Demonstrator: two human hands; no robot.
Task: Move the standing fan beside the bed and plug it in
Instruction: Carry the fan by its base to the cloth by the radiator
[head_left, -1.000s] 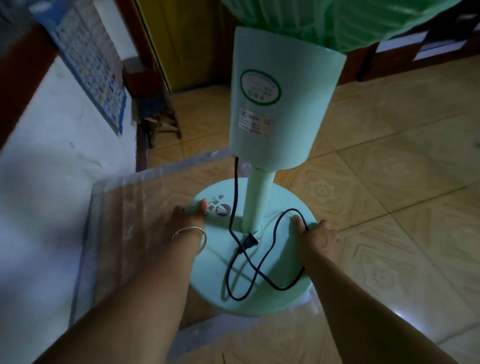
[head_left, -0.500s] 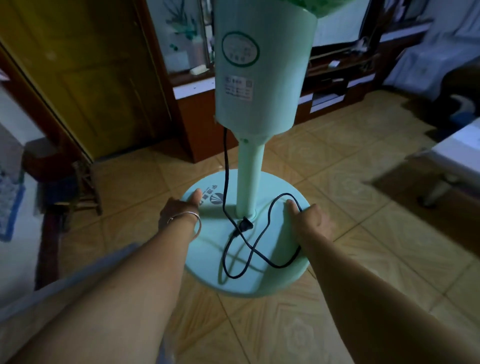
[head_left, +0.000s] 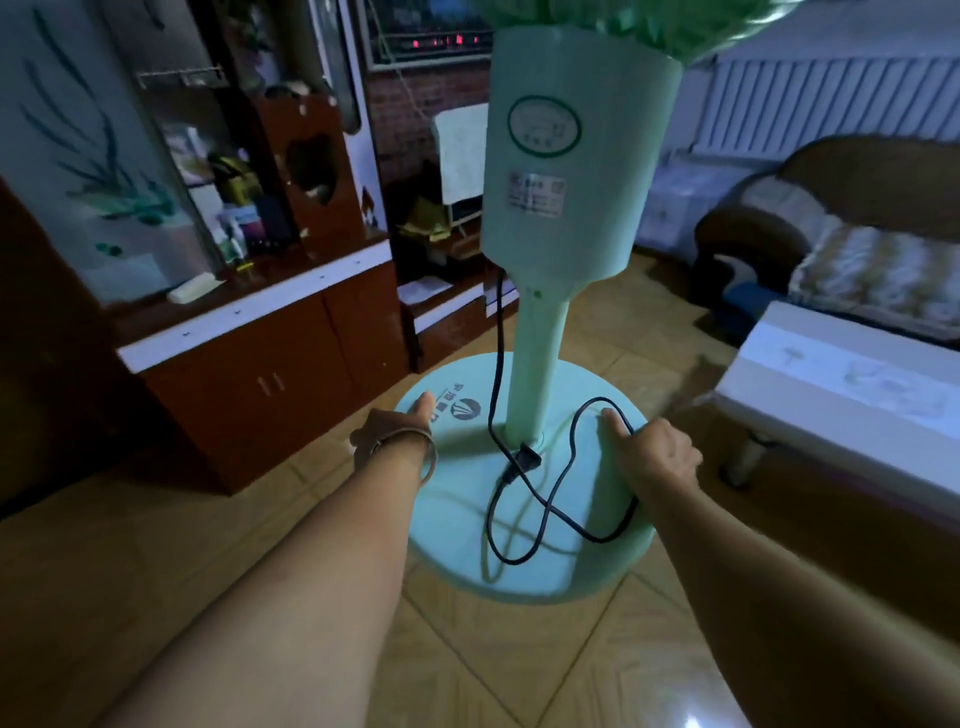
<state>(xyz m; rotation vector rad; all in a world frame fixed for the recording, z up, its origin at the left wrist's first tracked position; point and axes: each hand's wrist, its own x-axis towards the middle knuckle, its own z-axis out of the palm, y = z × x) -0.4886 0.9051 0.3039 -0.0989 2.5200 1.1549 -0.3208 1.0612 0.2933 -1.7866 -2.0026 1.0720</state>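
The left hand (head_left: 397, 428) and right hand (head_left: 652, 457) are gripping the fan (head_left: 566, 171) base's opposite edges. Its cord (head_left: 566, 519) is lying looped on top.

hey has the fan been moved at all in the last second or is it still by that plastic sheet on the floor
Yes. The fan, held at its base by the left hand and right hand, has left the plastic sheet and now sits near the brown cabinet.
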